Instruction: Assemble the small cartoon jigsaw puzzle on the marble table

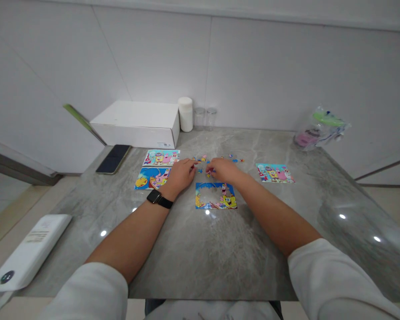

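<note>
A partly assembled cartoon jigsaw puzzle (pixel 230 202) lies on the table in front of me, its border joined around a bare middle. Just beyond it, my right hand (pixel 222 170) has its fingers bent down and closed on a small puzzle piece (pixel 208 175), largely hidden by the fingertips. My left hand (pixel 184 172) rests beside the loose puzzle pieces (pixel 204 158), fingers stretched out and nothing visible in them. Its wrist covers part of a blue picture card (pixel 150 178). More loose pieces (pixel 235 160) lie scattered beyond my right hand.
Another picture card (pixel 162 157) lies at the left, and a similar one (pixel 275 173) at the right. A phone (pixel 114 159), a white box (pixel 136 124), a white bottle (pixel 186 114), two clear glasses (pixel 205 119), a bagged item (pixel 315 131) and a white device (pixel 30 251) stand around the grey table.
</note>
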The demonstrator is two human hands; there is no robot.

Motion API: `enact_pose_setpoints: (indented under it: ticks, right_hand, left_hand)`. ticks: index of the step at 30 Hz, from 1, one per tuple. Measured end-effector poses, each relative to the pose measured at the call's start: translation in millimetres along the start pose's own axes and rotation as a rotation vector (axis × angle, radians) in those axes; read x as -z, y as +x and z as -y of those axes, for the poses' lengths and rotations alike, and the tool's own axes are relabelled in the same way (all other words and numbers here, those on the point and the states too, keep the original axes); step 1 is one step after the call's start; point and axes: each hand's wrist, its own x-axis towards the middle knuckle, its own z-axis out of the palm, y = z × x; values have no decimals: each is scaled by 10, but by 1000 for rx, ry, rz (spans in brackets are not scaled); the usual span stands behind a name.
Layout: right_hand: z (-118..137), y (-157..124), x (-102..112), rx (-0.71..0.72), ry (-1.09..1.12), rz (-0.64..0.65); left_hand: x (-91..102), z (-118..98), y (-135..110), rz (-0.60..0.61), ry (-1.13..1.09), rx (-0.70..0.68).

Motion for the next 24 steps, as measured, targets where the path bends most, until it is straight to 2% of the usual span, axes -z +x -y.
enact_pose_setpoints:
  ticks: [5,17,24]
  right_hand:
    - [0,-31,-46,-3,-13,33]
    - [33,-16,-146,54,0,-23]
    - [-100,-29,-156,80,26,23]
  left_hand:
    - [-10,19,7,-32,-3,2]
    - [-50,35,-12,-58,-33,4]
    - [-53,49,-17,-53,-33,-12]
